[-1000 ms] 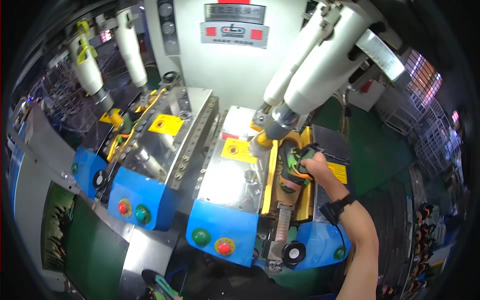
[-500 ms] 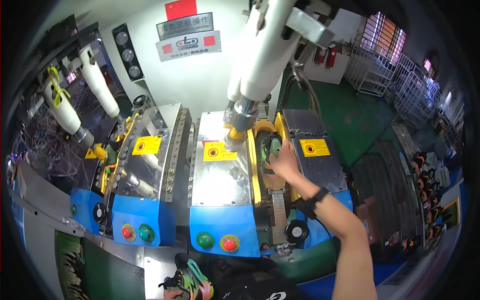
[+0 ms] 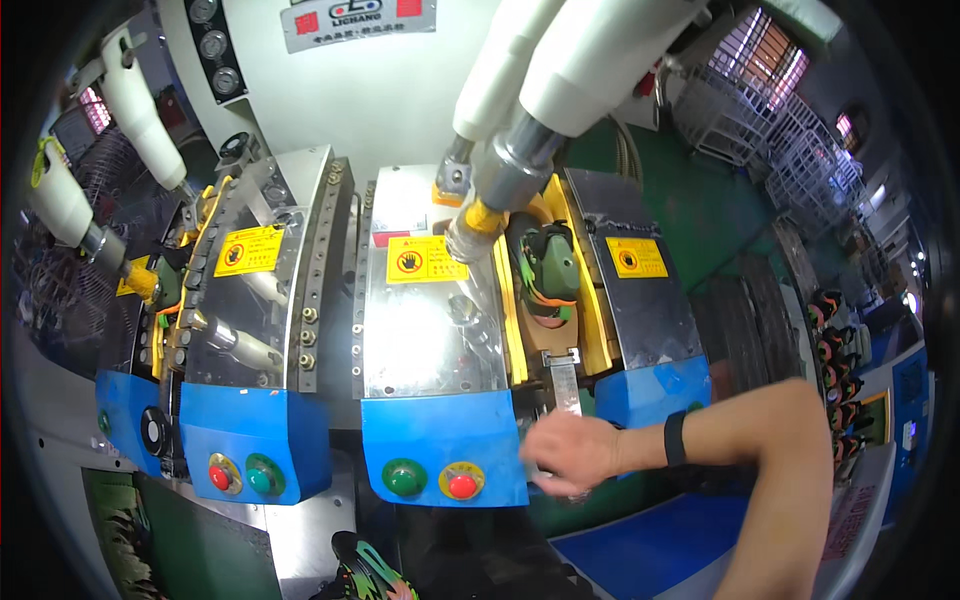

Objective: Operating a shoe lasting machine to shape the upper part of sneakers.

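Observation:
My right hand (image 3: 575,455) is at the front of the right-hand press station, below the end of a metal strap (image 3: 565,388). Its fingers are curled, and what lies under them is hidden. Behind it, a dark shoe (image 3: 545,270) with green and orange patterning sits toe toward me in the slot between yellow side pads (image 3: 595,310). A second multicoloured shoe (image 3: 365,572) shows at the lower edge, cut off by the picture. My left hand is out of sight there.
White press cylinders (image 3: 575,70) hang over the shoe slot. Blue control boxes carry a green button (image 3: 404,478) and a red button (image 3: 462,485). Another shoe (image 3: 170,285) sits in the left station. A rack of shoes (image 3: 838,385) stands at the right, with wire carts (image 3: 740,110) behind.
My right hand has left the shoe in the slot and come down toward me to the station's front, over where a black knob showed. The view has tilted down; my left hand has dropped from sight.

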The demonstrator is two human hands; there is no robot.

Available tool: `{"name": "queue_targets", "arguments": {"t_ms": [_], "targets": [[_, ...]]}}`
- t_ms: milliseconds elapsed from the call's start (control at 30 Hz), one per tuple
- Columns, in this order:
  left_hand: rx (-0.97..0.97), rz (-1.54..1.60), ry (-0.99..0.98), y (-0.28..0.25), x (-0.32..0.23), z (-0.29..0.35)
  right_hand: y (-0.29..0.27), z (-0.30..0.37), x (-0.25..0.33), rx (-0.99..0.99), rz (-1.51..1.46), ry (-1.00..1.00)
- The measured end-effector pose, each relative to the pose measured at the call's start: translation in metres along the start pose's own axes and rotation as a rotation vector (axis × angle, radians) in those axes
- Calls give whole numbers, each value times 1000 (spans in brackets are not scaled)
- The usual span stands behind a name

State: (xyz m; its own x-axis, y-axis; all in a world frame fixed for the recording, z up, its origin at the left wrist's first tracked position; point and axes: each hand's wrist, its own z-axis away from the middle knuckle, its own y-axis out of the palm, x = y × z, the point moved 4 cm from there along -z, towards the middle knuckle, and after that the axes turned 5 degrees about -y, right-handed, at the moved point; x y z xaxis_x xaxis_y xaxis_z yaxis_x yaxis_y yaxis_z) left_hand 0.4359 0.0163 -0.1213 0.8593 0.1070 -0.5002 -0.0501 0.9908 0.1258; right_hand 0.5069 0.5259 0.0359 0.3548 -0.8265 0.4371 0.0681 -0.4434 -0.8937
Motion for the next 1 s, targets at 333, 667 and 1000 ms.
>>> {"name": "queue_targets", "arguments": {"t_ms": [333, 667, 1000], "targets": [[66, 228, 22, 16, 24, 0, -3, -8, 4, -235, -78, 56], [7, 172, 59, 45, -8, 33, -68, -49, -179, -652, -204, 1310], [52, 15, 3, 59, -25, 39, -102, -49, -176, -799, -175, 1106]]}}
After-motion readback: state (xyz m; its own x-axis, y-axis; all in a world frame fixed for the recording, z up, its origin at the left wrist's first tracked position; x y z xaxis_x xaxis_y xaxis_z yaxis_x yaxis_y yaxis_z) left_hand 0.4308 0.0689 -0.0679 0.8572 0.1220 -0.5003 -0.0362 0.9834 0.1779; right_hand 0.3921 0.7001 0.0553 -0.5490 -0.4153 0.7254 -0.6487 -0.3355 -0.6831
